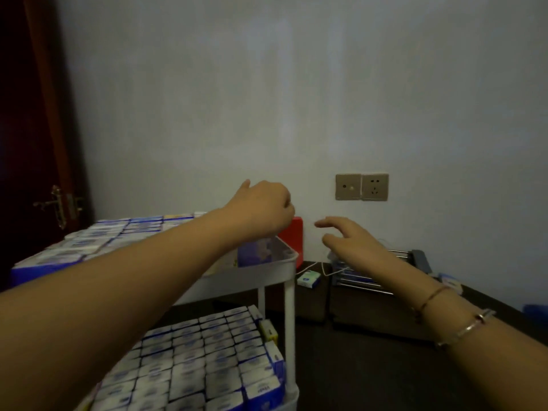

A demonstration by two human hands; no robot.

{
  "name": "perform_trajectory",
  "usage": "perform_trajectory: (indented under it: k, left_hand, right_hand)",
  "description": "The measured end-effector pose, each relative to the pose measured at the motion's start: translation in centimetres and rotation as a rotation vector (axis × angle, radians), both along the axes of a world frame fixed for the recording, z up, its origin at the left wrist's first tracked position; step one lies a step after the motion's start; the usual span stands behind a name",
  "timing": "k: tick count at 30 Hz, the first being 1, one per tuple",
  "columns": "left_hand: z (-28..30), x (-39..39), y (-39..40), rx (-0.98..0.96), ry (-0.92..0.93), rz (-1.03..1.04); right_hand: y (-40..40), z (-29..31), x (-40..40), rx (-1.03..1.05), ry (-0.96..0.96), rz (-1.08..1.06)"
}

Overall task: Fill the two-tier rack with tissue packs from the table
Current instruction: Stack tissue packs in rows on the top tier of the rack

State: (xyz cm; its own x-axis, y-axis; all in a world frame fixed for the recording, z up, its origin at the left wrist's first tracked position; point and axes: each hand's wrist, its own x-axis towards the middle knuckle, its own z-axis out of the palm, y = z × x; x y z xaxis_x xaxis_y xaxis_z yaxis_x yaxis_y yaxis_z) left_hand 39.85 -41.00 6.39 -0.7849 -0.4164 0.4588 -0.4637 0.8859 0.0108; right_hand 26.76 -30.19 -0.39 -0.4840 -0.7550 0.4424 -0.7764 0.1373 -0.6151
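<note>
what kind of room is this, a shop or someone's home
Probably a room in a home, not a shop: a dark wooden door with a brass handle, plain wall sockets, and a white two-tier rack of tissue packs on a dark table.

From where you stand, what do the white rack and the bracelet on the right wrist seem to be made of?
The rack: probably plastic, with a matte white finish, thick moulded rim and round posts. The bracelet on the right wrist: probably metal, since it is thin, rigid and shows bright glints. The frame is too blurred for certainty.
</note>
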Motion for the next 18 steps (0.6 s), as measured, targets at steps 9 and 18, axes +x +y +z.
perform_trajectory:
  k: [9,18]
  left_hand:
    - [-6.8,-14.6,4.4,0.192,0.018,0.003]
    - [-20.7,-22.4,-3.5,0.63,0.005,0.321]
  right_hand:
    - [4.8,-9.8,-10.7,-0.003,-0.184,-0.257]
    - [3.7,-16.3,-20.4,0.108,-0.094,-0.328]
